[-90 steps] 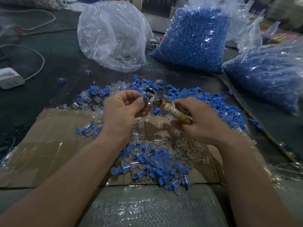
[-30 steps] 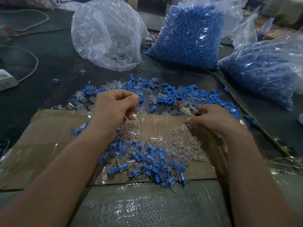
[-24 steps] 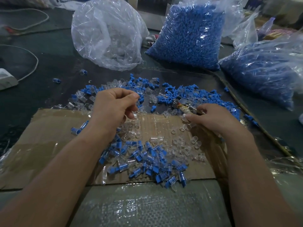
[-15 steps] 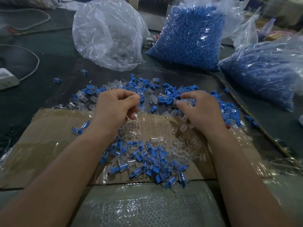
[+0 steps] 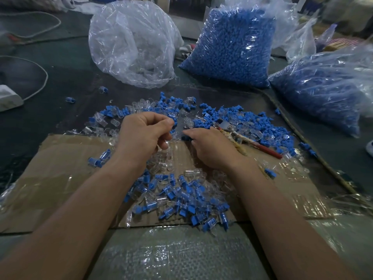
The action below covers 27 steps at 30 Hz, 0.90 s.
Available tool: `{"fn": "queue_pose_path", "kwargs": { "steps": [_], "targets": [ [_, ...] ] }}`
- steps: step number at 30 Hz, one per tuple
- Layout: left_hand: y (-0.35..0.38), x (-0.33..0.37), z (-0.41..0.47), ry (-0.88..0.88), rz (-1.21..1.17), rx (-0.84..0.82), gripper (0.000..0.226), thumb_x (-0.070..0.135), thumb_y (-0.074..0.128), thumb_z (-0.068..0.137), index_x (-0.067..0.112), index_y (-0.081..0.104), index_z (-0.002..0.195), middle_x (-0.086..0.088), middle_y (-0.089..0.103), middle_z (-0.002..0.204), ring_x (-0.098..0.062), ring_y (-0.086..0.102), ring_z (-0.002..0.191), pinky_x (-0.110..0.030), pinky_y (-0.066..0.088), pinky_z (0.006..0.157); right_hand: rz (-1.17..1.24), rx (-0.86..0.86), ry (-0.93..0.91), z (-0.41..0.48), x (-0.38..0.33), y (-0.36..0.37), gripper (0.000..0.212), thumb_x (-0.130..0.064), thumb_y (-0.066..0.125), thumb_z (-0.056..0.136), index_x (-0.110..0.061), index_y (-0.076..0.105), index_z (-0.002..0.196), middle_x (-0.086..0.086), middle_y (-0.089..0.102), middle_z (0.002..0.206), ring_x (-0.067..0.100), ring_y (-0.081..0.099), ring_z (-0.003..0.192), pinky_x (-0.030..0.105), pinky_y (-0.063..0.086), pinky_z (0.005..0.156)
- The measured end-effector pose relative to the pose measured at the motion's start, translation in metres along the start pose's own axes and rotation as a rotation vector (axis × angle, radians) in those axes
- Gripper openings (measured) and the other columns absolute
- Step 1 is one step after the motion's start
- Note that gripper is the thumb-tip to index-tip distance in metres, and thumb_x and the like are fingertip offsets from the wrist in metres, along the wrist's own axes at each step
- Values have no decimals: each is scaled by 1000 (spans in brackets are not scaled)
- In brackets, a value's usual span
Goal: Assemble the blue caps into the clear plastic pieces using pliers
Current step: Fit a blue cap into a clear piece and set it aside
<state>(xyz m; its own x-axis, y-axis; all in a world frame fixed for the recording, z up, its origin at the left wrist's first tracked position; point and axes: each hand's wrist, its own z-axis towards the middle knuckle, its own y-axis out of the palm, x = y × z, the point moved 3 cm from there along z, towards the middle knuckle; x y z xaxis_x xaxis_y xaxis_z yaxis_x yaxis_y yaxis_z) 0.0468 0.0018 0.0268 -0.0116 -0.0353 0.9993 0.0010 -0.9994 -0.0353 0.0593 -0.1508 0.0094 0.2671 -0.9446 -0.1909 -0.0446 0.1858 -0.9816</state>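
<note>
My left hand (image 5: 144,134) is curled and pinches a clear plastic piece (image 5: 169,140) at its fingertips. Just to its right, my right hand (image 5: 211,150) pinches a blue cap (image 5: 185,138) close to that piece. The pliers (image 5: 232,131), with a taped handle and a red one, lie by themselves on the loose blue caps (image 5: 256,122) behind my right hand. Loose clear pieces (image 5: 139,106) are mixed into the pile. A heap of capped pieces (image 5: 181,201) lies on the cardboard (image 5: 60,168) between my forearms.
At the back stand a bag of clear pieces (image 5: 133,41) and a bag of blue caps (image 5: 232,45); another blue bag (image 5: 323,93) lies at the right. A white adapter (image 5: 8,100) with its cable sits far left. Stray pieces dot the dark table.
My right hand has laid the pliers down on the cap pile and moved left to my left hand with a blue cap in its fingertips. My left hand has barely moved.
</note>
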Motion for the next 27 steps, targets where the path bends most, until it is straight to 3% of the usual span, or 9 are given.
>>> {"fn": "queue_pose_path", "kwargs": {
  "steps": [3,10,12,14,16,19,23,27],
  "targets": [
    [0,0,0,1,-2,-1,13,13,64,84,16,64,71,6,60,47,-2,49,37,-12,37,36,33,104,-17,-2,-2,-6,26,-15,50,92,-19,65,113,2,64,113,21,56,100,34,37,93],
    [-1,0,-1,3,6,-3,12,15,64,84,18,64,72,7,61,48,-2,50,38,-12,38,37,57,167,-48,-5,-2,-9,17,-18,50,92,-14,62,104,0,60,102,13,51,88,20,29,78],
    [-2,0,-1,9,8,-4,12,15,63,84,18,64,72,7,61,48,-2,50,38,-12,38,37,126,185,-63,-6,-5,-11,19,-15,52,91,-15,58,109,-1,59,104,8,49,89,18,30,76],
    [-2,1,-1,13,1,-3,13,14,63,84,18,64,72,7,61,48,-1,50,38,-11,38,37,143,184,-99,-7,-10,-11,37,-12,52,90,-20,50,127,0,56,107,5,43,90,19,31,76],
    [-2,1,-1,16,-3,-4,14,14,62,85,18,64,71,7,61,48,-2,50,38,-12,38,37,91,147,-123,-5,-15,-6,51,-10,47,92,-27,37,138,-1,48,98,8,41,87,19,30,72],
    [-2,1,-1,23,-2,-2,14,14,63,85,17,64,71,7,60,48,-2,49,38,-12,38,37,18,63,-133,-1,-19,4,55,-8,43,94,-26,26,143,-5,36,91,9,36,83,15,23,60],
    [-2,1,-1,24,-2,-1,13,13,63,85,16,64,72,7,60,48,-2,49,38,-12,37,37,54,13,-107,3,-18,6,45,-17,43,95,-22,35,139,-2,41,98,7,34,89,20,27,74],
    [-2,0,-1,19,2,-3,13,14,63,85,17,64,72,7,60,48,-2,50,38,-12,38,37,107,29,-73,3,-15,2,24,-17,44,94,-16,50,118,4,50,110,16,44,100,25,33,79]
  ]
}}
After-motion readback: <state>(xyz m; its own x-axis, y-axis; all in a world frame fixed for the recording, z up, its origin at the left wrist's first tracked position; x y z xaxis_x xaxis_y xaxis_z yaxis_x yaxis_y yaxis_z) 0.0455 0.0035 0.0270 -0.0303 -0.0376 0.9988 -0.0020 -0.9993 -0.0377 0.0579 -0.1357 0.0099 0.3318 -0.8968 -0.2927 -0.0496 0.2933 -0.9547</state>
